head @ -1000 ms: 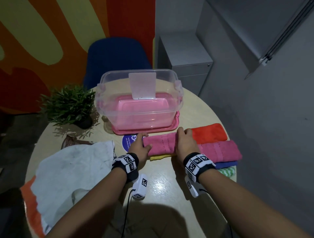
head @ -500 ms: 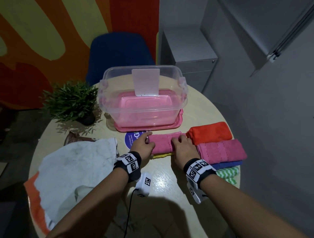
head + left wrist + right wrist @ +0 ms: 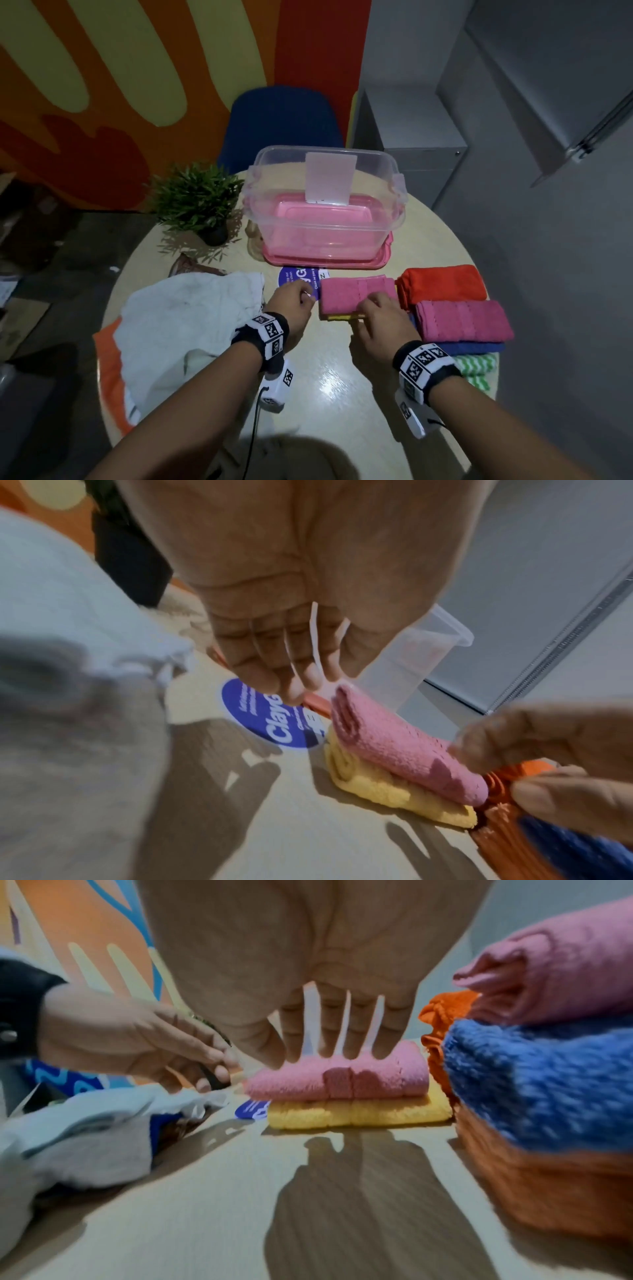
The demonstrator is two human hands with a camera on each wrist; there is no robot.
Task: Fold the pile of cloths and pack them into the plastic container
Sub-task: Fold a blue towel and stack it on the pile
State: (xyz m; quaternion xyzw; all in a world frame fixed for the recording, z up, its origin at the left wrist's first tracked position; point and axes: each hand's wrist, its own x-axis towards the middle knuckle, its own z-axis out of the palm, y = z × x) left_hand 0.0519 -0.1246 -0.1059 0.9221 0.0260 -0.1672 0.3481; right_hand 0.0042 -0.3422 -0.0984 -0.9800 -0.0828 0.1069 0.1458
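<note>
A folded pink cloth [image 3: 356, 293] lies on a folded yellow cloth [image 3: 339, 317] in front of the clear plastic container [image 3: 397, 195]. The container stands on its pink lid [image 3: 376, 264]. My right hand [image 3: 375, 302] rests with straight fingers on the pink cloth's near right part, pressing it [image 3: 335, 1056]. My left hand [image 3: 306, 295] hovers just left of the cloth's end over a blue round sticker [image 3: 297, 276], fingers loosely bent and holding nothing [image 3: 301, 689]. A crumpled white cloth [image 3: 185, 322] lies unfolded at the left, over an orange one [image 3: 109, 373].
Folded cloths are stacked at the right: orange [image 3: 442, 284], pink [image 3: 462, 320], blue [image 3: 472, 348], green striped [image 3: 478, 365]. A potted plant [image 3: 197, 198] stands left of the container. A blue chair [image 3: 281, 120] and a grey cabinet [image 3: 414, 137] are behind the round table [image 3: 342, 394].
The long pink cloth has been folded in half onto itself. My left hand has come off its left end. My right hand has slid to the near right edge.
</note>
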